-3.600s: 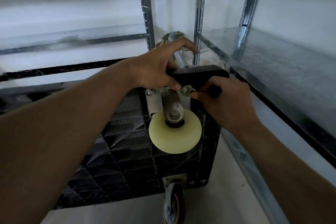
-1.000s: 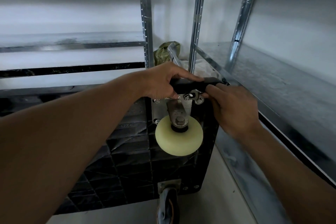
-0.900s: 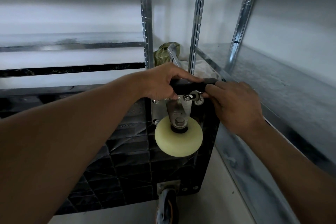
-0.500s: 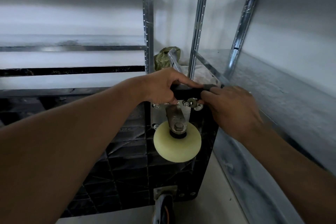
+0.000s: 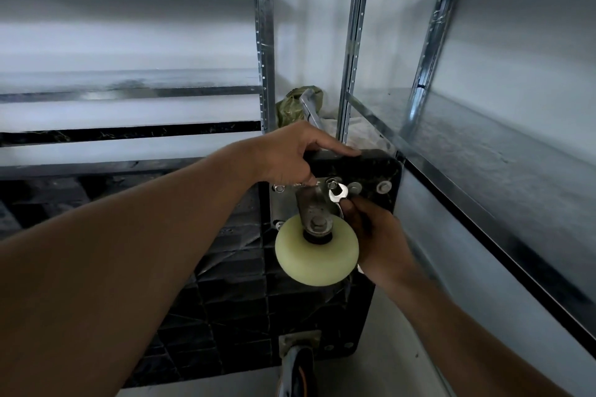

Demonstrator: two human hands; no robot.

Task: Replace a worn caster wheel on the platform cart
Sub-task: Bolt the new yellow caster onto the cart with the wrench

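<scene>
Grips a small silver wrench [image 5: 338, 194] in the right hand [image 5: 377, 235], fingers curled round the shank, most of the handle hidden in the fist. Points the wrench's open head toward 11 o'clock, right at a bolt [image 5: 331, 185] on the upper right corner of the caster's metal plate [image 5: 283, 203]; hard to tell whether seated on the bolt or only beside it.

Clamps the left hand [image 5: 290, 156] over the top edge of the black cart [image 5: 225, 300], fingers laid along the rim, thumb tip down at the plate's upper edge. Shows the cart tipped up on its side, ribbed underside toward the camera.

At 6 o'clock from the wrench head, the cream wheel [image 5: 317, 251], mounted in its grey fork [image 5: 309, 206], with the right hand just behind its 3 o'clock edge. At 6 o'clock from that wheel, cut off by the bottom of the frame, a second caster [image 5: 295, 371] with a dark wheel. At 3 o'clock from the bolt, two washers [image 5: 354, 187] on the cart's black corner.

Behind the cart at 12 o'clock, a green bag [image 5: 292, 103] with a metal bar [image 5: 309, 108] leaning against it. At 9 o'clock, a steel rack [image 5: 264, 42]; at 3 o'clock, a grey shelf [image 5: 483, 155].
</scene>
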